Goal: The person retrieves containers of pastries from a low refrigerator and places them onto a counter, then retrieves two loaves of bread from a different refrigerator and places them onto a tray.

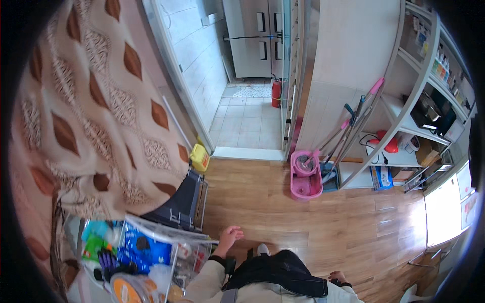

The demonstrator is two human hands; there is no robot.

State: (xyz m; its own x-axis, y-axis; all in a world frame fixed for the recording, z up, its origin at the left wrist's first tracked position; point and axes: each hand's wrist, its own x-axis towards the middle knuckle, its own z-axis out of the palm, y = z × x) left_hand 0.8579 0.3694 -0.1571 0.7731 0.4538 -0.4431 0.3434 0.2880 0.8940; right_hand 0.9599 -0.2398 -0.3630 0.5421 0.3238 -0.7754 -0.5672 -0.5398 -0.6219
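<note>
My left hand [230,239] is raised in front of my body beside the cart of supplies, its fingers loosely apart and nothing in them. Low at my right side hangs my right hand [338,276], partly cut off by my sleeve; its fingers look loosely spread, and no object shows in them. Nearest the left hand is a wire-sided cart [174,233] packed with a blue bag [146,247], a purple and black glove [108,263] and a round tub with an orange label [127,290]. A black apron [283,272] covers my front.
A patterned curtain [101,111] hangs at left, near a yellow jug [200,157]. Ahead, a doorway leads to a tiled floor [242,121] with a red fire extinguisher [276,93]. A pink mop bucket [306,189], mop handles and a white shelf unit [404,126] stand at right.
</note>
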